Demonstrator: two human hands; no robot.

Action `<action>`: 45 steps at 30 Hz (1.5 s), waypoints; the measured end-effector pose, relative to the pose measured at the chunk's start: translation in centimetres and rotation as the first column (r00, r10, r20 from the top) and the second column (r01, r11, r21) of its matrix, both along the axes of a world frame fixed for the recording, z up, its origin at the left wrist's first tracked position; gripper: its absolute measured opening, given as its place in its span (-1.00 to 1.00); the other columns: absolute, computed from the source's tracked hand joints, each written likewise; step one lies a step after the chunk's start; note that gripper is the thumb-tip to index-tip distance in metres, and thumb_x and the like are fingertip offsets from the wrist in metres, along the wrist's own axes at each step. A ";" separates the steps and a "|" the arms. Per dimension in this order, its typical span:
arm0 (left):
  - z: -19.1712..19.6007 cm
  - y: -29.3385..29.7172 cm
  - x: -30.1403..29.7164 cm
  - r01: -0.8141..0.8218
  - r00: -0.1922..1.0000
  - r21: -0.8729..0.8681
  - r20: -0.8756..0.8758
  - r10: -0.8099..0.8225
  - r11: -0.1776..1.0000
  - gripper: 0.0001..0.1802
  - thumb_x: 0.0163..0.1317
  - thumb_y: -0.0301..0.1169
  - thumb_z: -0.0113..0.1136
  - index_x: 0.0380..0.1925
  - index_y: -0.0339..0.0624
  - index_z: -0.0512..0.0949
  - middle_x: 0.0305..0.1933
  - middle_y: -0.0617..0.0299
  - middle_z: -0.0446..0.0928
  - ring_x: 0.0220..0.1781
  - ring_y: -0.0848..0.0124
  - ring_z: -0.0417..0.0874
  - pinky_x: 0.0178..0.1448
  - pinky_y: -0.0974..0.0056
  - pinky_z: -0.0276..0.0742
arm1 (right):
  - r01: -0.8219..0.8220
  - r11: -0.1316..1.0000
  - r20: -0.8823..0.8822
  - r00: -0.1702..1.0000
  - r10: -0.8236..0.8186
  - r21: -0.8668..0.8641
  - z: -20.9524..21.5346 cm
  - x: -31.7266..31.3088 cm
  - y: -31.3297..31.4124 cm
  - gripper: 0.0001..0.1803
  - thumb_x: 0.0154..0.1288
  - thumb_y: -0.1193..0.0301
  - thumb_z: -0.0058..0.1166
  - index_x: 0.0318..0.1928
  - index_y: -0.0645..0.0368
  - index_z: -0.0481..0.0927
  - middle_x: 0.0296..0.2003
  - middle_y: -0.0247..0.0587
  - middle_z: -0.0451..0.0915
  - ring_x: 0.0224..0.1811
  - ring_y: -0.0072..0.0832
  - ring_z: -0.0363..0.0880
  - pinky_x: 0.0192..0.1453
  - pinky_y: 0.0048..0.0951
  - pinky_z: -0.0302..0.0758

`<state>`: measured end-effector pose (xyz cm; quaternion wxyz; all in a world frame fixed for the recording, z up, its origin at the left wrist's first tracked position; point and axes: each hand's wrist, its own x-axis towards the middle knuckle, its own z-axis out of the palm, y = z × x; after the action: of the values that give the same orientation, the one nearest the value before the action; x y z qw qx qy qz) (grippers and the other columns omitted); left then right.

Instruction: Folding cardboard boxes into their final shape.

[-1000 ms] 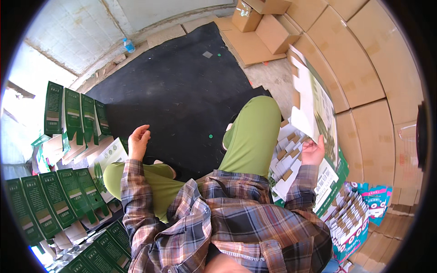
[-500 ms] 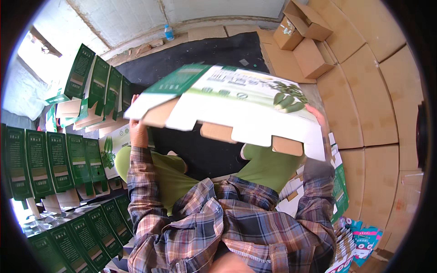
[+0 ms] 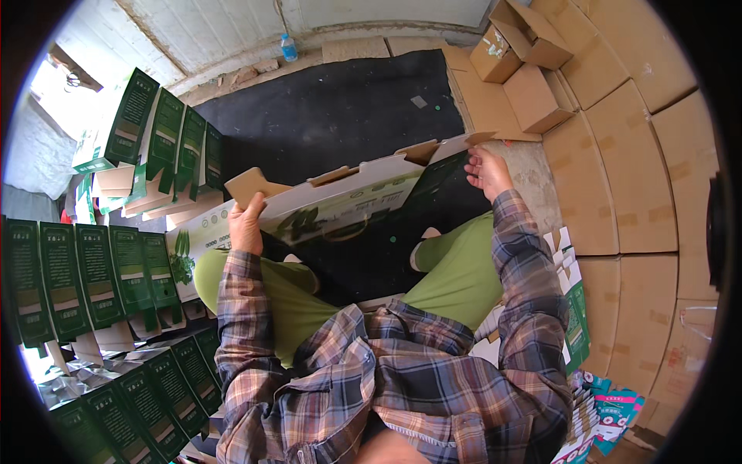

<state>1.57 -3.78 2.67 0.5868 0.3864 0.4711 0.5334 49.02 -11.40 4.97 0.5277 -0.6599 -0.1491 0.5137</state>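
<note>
A folded, part-opened printed carton (image 3: 340, 209) stands on edge across my knees. Its white and green side shows vegetable pictures, and brown flaps stick up along its top edge. At the left end, my left hand (image 3: 247, 226) is closed on the carton by a brown flap, thumb on top. My right hand (image 3: 488, 174) is at the right end with curled fingers, pinching the edge just under another flap; its fingertips are partly hidden. Below the carton are my bent knees in green trousers.
Standing green cartons (image 3: 100, 271) line my left in rows. Big brown boxes (image 3: 634, 170) are stacked on the right, with open boxes (image 3: 529, 85) at the far right. A black mat (image 3: 325, 100) covers the floor ahead. A blue bottle (image 3: 288, 48) stands by the wall. Flattened cartons (image 3: 573, 309) lie beside my right arm.
The carton has tipped from a raised, broad-face-up position to standing lower on edge. My left hand has shifted slightly right; my right hand has moved left and farther from me.
</note>
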 end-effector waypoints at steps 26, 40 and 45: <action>1.8 -1.2 0.6 -0.206 0.973 0.287 -0.039 0.226 0.935 -0.76 0.22 -0.42 0.22 -0.15 -0.29 0.55 -0.14 0.21 0.58 -0.15 0.45 0.59 -0.02 0.36 0.51 | -0.154 0.843 0.580 0.787 -0.211 0.515 1.9 -8.1 1.3 -0.23 -0.10 0.75 -0.19 0.27 0.19 0.19 0.12 -0.21 0.34 0.15 -0.42 0.34 0.22 -0.48 0.28; 4.1 0.4 0.3 -0.114 0.293 0.517 -0.799 0.526 0.848 -0.11 -0.04 -0.58 0.21 0.35 0.08 0.12 0.25 0.07 0.25 0.26 0.17 0.31 0.28 0.11 0.26 | -0.137 0.930 0.046 0.991 0.129 0.341 1.5 -5.9 -1.2 -0.37 0.01 0.72 -0.21 0.18 0.10 0.38 0.03 -0.22 0.46 0.00 -0.44 0.54 -0.02 -0.40 0.59; 4.8 0.9 2.4 0.257 -0.122 0.496 -0.835 0.536 0.830 -0.09 -0.08 -0.51 0.26 0.35 0.06 0.13 0.35 0.14 0.16 0.40 0.16 0.14 0.40 -0.14 0.01 | -0.186 0.915 0.096 0.982 0.162 0.357 0.9 -6.0 -1.7 -0.36 0.01 0.72 -0.20 0.18 0.09 0.37 0.03 -0.23 0.46 0.04 -0.45 0.51 0.00 -0.40 0.57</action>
<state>3.94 -2.87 7.48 -0.1581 0.7317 0.6214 0.2312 43.05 -13.10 5.90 0.5882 -0.5508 -0.3169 0.5002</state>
